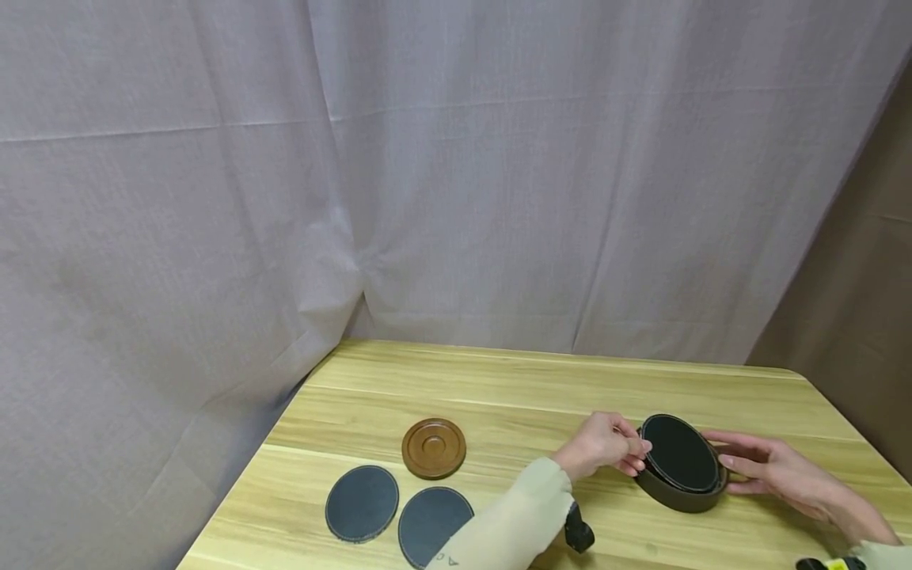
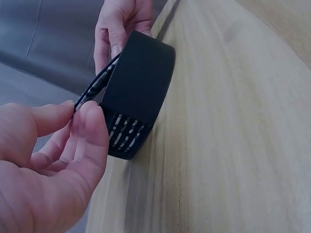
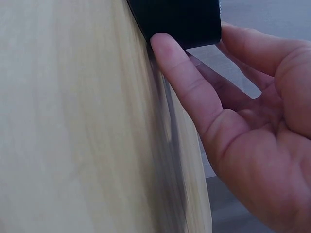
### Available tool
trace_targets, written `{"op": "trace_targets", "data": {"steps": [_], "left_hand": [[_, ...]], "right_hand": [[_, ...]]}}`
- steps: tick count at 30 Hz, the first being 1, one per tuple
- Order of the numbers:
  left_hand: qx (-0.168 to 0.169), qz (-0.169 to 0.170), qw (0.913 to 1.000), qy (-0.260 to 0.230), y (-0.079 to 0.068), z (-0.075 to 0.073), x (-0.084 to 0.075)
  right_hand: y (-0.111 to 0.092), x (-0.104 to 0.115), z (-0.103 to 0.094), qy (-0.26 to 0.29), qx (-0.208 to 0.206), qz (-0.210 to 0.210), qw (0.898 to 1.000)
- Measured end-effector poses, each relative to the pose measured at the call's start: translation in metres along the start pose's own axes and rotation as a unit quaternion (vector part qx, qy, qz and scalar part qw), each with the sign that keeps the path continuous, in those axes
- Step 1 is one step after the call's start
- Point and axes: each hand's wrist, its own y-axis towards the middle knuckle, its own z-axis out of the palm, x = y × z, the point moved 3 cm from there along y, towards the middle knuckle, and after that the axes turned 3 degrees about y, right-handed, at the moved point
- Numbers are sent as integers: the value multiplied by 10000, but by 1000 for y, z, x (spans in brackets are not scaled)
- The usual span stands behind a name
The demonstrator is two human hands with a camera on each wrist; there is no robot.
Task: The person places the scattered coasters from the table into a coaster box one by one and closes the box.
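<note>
My left fingers (image 1: 635, 446) pinch a black coaster (image 1: 680, 453) tilted over the round holder (image 1: 671, 496) on the tabletop (image 1: 556, 380); my right fingers (image 1: 744, 465) grip the holder; my left sleeve (image 1: 509, 511) shows letters, apparently A and C

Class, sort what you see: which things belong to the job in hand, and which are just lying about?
Job in hand:
left hand, pinching the tilted black disc
right hand, holding the round dark holder

Lying about (the dark ones perhaps of the same set):
brown wooden disc
leftmost dark disc
second dark disc beside it
</note>
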Motion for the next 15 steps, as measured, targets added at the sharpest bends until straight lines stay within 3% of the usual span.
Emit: {"op": "trace_targets", "data": {"steps": [6,15], "left_hand": [[-162,55,9968,775,-2,-3,-1],[190,243,9877,1531,-8,-24,-12]], "right_hand": [[-1,0,1,-100,-99,88,9999],[-1,1,1,-138,-171,87,9997]]}}
